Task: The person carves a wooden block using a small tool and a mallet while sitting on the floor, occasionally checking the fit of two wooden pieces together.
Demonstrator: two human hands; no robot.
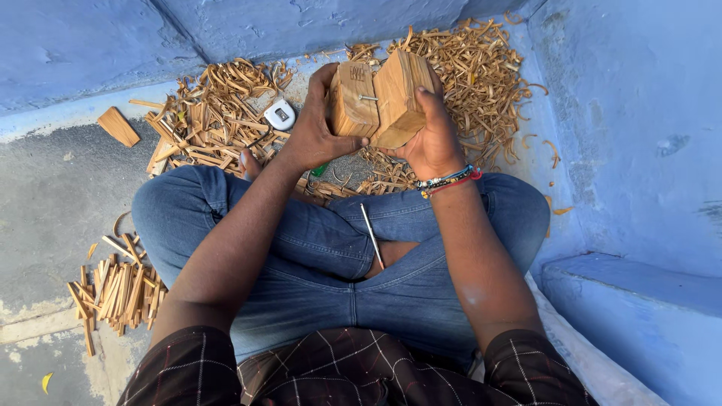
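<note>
Blocks (380, 98) of wood — two, joined by a pin — looked stiff and fairly heavy; left hand (316, 131) and right hand (430, 139) clasped their outer sides, above the shavings (226, 113).

Two hands are in view, the left hand (312, 134) and the right hand (430, 139), and between them they grip two wooden blocks, a left block (352, 99) and a right block (398, 96), joined by one metal pin (368, 98). One thin metal rod (371, 236) lies on the lap. One small white tape measure (280, 114) sits among the shavings. One flat wooden offcut (119, 126) lies apart. One bundle of cut sticks (116, 289) rests on the floor, too many to count. Shavings (474, 75) form one wide heap.
</note>
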